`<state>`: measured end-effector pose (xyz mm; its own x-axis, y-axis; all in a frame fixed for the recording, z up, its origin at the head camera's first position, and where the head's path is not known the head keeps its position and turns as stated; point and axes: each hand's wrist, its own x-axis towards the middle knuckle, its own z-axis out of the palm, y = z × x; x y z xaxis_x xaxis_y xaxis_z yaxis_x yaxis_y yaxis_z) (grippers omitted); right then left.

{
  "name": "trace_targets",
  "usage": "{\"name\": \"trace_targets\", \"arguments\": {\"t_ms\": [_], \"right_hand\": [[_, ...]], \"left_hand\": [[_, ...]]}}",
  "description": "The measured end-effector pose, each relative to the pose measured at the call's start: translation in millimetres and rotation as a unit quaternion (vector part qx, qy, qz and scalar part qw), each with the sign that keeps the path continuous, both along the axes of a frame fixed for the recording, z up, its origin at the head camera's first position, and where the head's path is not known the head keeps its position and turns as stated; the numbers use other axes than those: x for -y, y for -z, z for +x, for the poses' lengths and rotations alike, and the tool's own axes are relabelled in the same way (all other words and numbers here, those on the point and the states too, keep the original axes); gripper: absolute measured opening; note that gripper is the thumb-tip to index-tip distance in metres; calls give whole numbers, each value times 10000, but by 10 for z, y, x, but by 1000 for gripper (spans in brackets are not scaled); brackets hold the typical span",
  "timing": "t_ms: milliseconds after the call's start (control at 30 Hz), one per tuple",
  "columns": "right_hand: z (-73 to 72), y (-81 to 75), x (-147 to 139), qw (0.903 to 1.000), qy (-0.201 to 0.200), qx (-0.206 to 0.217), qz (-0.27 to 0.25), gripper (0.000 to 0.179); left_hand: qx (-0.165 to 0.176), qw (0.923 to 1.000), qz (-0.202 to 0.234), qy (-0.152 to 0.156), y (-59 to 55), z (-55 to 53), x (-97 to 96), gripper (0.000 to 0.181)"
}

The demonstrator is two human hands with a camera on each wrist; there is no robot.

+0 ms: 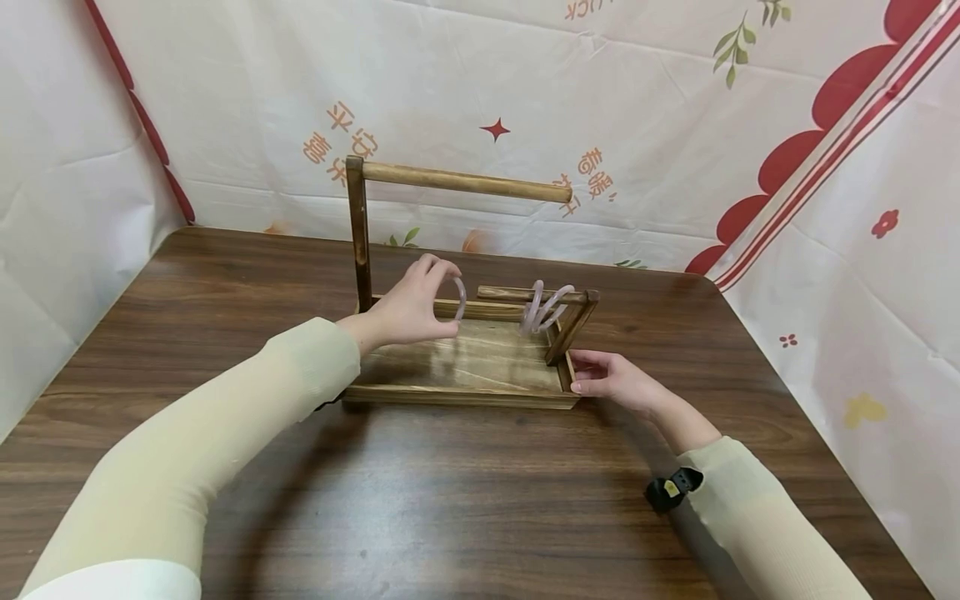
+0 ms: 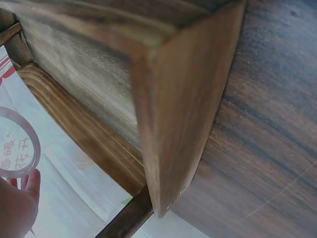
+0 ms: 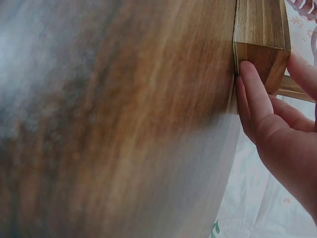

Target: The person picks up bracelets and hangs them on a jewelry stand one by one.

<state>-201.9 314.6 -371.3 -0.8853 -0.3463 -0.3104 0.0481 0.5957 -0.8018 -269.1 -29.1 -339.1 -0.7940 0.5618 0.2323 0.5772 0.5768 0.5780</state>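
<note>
My left hand (image 1: 411, 305) pinches a pale lilac, translucent bangle (image 1: 462, 298) between thumb and fingers, upright above the tray of a wooden bangle stand (image 1: 461, 397). In the left wrist view, part of that bangle (image 2: 34, 141) shows at the left edge, above the fingertips. Several similar bangles (image 1: 534, 310) hang on the stand's lower bar (image 1: 498, 293) at the right. At the tray's right end, my right hand (image 1: 618, 379) grips the end wall. In the right wrist view its fingers (image 3: 258, 96) lie against the wood near a corner.
The stand's taller post (image 1: 358, 225) carries a long upper bar (image 1: 465, 181) over the tray's back. A dark brown table (image 1: 450, 508) lies underneath. Behind it hangs a white printed cloth (image 1: 465, 67). A black strap (image 1: 675, 489) is on my right wrist.
</note>
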Motion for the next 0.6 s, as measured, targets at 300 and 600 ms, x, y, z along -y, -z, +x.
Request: {"name": "trace_targets", "arguments": {"t_ms": [300,600], "right_hand": [[7,-3,3,10000,-56,-20,-65,68],[0,9,-2,10000,-41,-20,-82,68]], "left_hand": [[-32,9995,304,-63,-53,22,58,63],[-80,9985,544,-35,-57,30,123,62]]}}
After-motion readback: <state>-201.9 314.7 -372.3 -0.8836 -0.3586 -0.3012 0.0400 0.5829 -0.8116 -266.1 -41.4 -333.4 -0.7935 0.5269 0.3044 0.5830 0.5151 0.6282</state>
